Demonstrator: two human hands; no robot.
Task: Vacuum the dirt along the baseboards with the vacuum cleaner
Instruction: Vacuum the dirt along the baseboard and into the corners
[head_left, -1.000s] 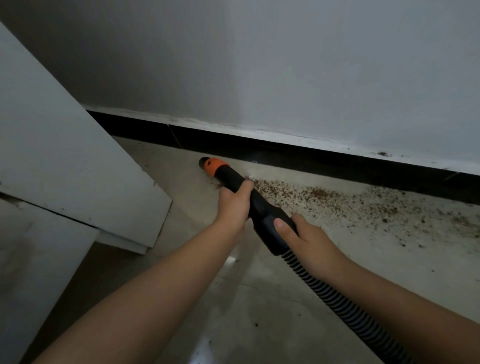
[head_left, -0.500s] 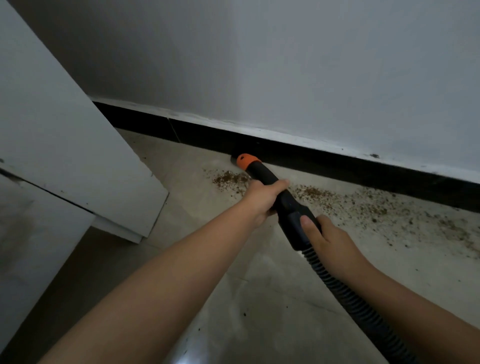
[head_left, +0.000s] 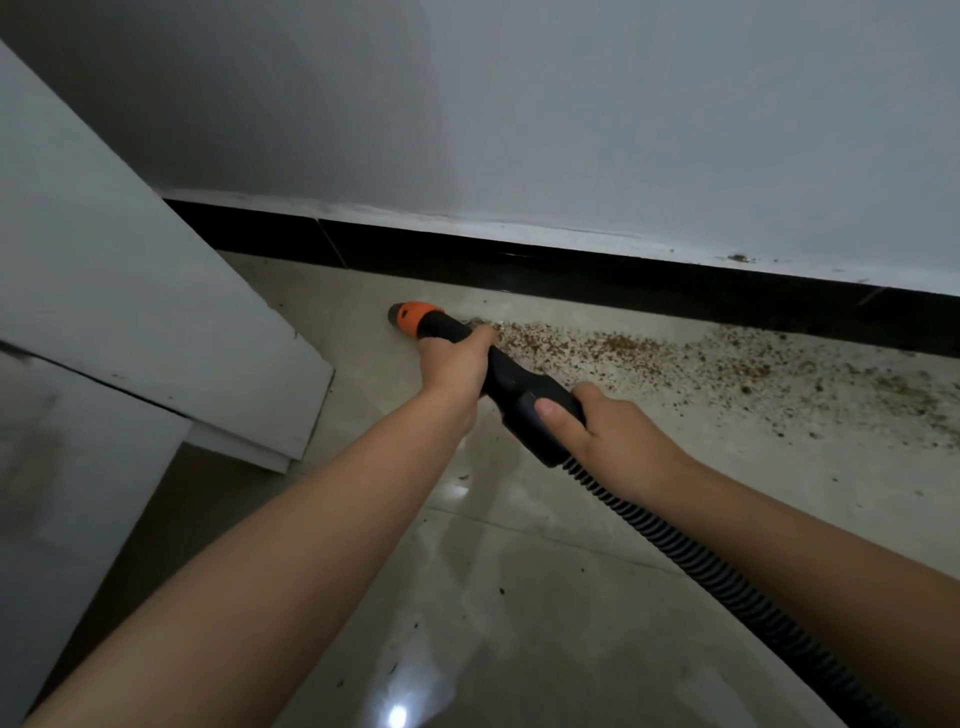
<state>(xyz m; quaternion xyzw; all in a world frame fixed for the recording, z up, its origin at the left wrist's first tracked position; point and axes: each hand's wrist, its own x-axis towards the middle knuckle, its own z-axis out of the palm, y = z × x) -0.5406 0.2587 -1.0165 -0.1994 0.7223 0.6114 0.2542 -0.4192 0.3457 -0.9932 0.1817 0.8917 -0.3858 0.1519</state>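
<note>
Plainly black vacuum nozzle, orange tip, ribbed hose trailing behind.

No text, label, brand, number or sign can be read anywhere in the head view.

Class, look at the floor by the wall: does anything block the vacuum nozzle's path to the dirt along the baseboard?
Nothing visible does. The orange nozzle sits on bare floor at the left end of the dirt, which trails rightward beside the black baseboard. The white cabinet stands off to the left.
</note>
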